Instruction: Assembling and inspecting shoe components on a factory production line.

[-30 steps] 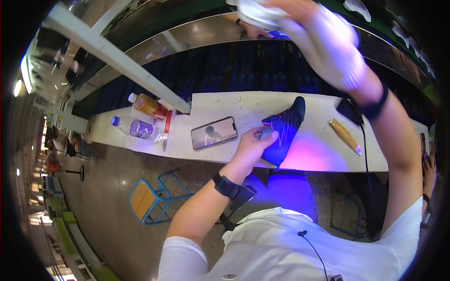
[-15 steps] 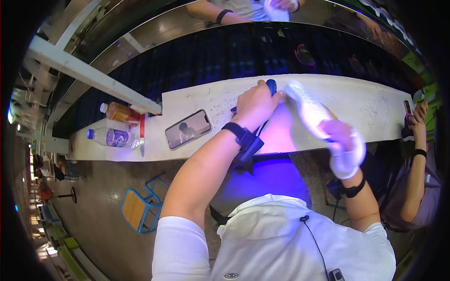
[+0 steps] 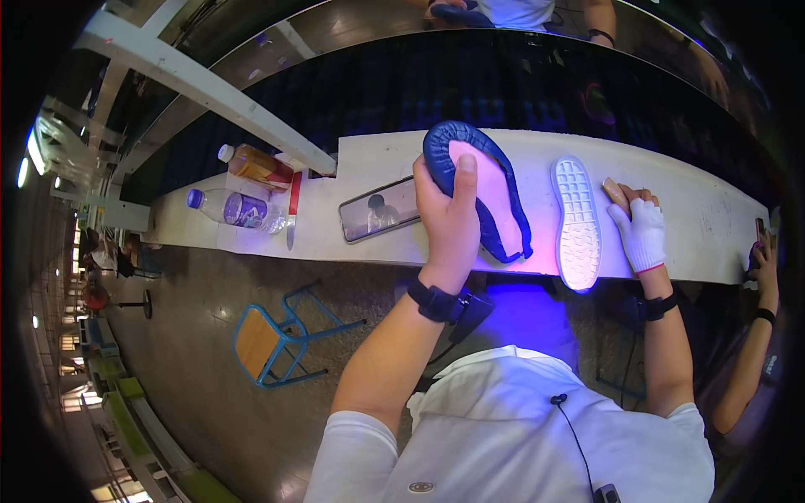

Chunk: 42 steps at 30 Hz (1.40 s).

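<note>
A dark blue shoe upper (image 3: 453, 137) with a pink underside is held up in my bare left hand (image 3: 451, 214), the thumb pressing on the pink part and the fingers behind it. To its right a white shoe sole (image 3: 577, 226) lies on the bench, its grid-patterned side facing up, touching neither hand. My right hand (image 3: 646, 235), in a white glove with bare fingertips, rests beyond the sole. Its fingers close on a small tan, elongated piece (image 3: 616, 194), whose kind I cannot make out.
A phone (image 3: 377, 214) lies on the white bench (image 3: 713, 218), left of my left hand. Two bottles (image 3: 239, 210) and a red-handled knife (image 3: 294, 205) are farther left. A metal post (image 3: 218, 92) slants above them. A co-worker's hand (image 3: 765, 260) is at far right.
The white sole has left my right hand and now lies on the bench. My right hand has moved onto the tan piece. The blue upper has been lifted and turned pink side up.
</note>
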Each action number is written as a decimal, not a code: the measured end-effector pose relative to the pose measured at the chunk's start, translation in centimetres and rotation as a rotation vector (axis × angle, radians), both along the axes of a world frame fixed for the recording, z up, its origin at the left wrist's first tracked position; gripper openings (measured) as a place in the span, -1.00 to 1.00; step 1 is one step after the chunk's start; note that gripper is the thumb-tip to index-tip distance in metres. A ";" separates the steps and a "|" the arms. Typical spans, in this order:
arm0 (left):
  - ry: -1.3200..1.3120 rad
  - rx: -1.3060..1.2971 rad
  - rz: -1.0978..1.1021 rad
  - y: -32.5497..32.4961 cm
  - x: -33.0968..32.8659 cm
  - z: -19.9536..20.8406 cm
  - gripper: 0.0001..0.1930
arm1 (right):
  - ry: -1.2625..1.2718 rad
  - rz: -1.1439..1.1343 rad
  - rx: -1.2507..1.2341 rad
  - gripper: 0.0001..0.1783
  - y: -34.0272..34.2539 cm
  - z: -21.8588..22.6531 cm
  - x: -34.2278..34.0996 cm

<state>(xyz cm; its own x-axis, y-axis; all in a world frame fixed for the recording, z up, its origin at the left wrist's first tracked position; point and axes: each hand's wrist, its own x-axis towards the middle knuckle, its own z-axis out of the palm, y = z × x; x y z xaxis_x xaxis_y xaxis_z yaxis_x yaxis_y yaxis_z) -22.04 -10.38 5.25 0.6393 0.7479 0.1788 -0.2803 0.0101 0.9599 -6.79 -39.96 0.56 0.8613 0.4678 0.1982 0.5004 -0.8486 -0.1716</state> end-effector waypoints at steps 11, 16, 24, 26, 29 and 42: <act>-0.049 -0.670 -0.088 2.2 1.7 -0.8 -0.52 | 0.502 -0.199 0.995 -0.72 2.8 7.1 -4.7; -0.018 -0.797 -0.096 1.3 2.1 -4.4 -0.58 | 0.896 0.037 1.740 -0.74 6.2 7.7 -5.5; 0.061 -0.772 -0.079 1.6 2.4 -3.7 -0.56 | 1.317 0.060 1.894 -0.72 10.4 5.5 -4.4; 0.072 -0.780 -0.065 1.6 2.3 -3.8 -0.56 | 1.362 0.024 1.912 -0.69 11.2 5.2 -4.2; 0.036 -0.793 -0.067 1.3 2.2 -3.9 -0.57 | 1.473 0.039 1.946 -0.66 11.7 4.8 -4.2; 0.039 -0.540 -0.084 -0.8 2.3 -2.3 -0.60 | 1.241 -0.150 1.705 -0.70 14.8 7.5 -6.8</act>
<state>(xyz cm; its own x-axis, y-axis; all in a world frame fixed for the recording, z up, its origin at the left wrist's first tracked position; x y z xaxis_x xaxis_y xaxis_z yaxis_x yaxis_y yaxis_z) -19.75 -11.20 2.92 0.6991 0.6730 -0.2416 -0.2218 0.5253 0.8215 -13.55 -25.19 8.02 0.8512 0.4198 -0.3150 -0.4974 0.4535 -0.7396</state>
